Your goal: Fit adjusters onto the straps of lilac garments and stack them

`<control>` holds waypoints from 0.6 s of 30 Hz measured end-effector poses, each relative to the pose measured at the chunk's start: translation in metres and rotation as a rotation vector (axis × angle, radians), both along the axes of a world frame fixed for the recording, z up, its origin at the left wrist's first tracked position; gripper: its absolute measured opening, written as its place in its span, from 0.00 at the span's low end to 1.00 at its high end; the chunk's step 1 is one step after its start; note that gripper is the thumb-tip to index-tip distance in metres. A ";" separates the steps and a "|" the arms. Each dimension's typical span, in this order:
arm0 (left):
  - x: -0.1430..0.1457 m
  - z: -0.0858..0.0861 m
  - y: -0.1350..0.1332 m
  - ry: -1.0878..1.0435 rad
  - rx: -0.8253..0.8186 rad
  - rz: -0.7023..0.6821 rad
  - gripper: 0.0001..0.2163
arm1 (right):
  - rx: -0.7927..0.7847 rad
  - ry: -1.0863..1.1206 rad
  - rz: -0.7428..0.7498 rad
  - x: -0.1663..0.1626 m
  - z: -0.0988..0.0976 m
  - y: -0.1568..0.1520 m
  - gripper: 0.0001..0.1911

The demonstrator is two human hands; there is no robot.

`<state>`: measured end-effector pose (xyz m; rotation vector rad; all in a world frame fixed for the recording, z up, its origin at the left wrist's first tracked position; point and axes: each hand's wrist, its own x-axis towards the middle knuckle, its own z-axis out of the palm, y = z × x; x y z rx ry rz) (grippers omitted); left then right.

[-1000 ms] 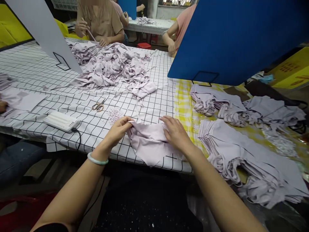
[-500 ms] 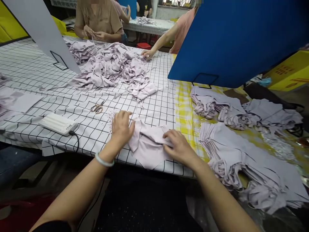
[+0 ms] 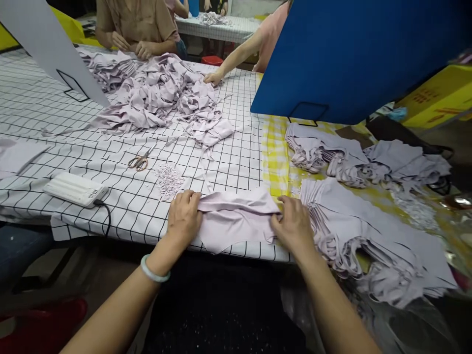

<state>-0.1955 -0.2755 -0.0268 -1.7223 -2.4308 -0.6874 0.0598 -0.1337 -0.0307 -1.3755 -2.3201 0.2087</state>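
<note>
A pale lilac fabric piece (image 3: 236, 223) lies stretched sideways at the table's front edge, with a fold running along its upper part. My left hand (image 3: 184, 212) is closed on its left end, thumb and fingers pinching the cloth. At the opposite end my right hand (image 3: 294, 220) grips the fabric between thumb and fingers. From the cloth's upper edge a thin strip (image 3: 205, 172) runs up toward the big heap. A small mound of tiny fabric snippets (image 3: 168, 181) lies just beyond my left hand, and scissors (image 3: 140, 160) rest behind it.
A white power bank (image 3: 75, 189) with a cable lies at left. A tangled heap of lilac cloth (image 3: 158, 93) covers the table's far part; a co-worker's hand (image 3: 214, 78) touches it. Stacked pieces (image 3: 354, 216) lie at right, below a blue panel (image 3: 332, 59). A white panel (image 3: 55, 54) stands left.
My hands have moved apart, pulling the crumpled fabric out wider and straighter. My right hand has shifted right to the cloth's end. The view has shifted slightly.
</note>
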 end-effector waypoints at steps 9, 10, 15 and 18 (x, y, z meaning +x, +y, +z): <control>-0.006 0.010 -0.010 -0.295 0.178 -0.107 0.06 | 0.232 -0.037 0.067 0.003 -0.002 -0.009 0.16; -0.002 0.011 -0.011 -0.331 0.183 -0.118 0.06 | 0.226 -0.043 0.119 -0.001 -0.001 -0.016 0.19; 0.014 0.023 -0.009 -0.385 0.365 -0.079 0.05 | 0.138 -0.006 0.248 -0.058 -0.004 -0.046 0.27; 0.014 0.016 -0.008 -0.272 0.335 -0.109 0.09 | 0.114 -0.045 0.188 -0.079 -0.002 -0.028 0.20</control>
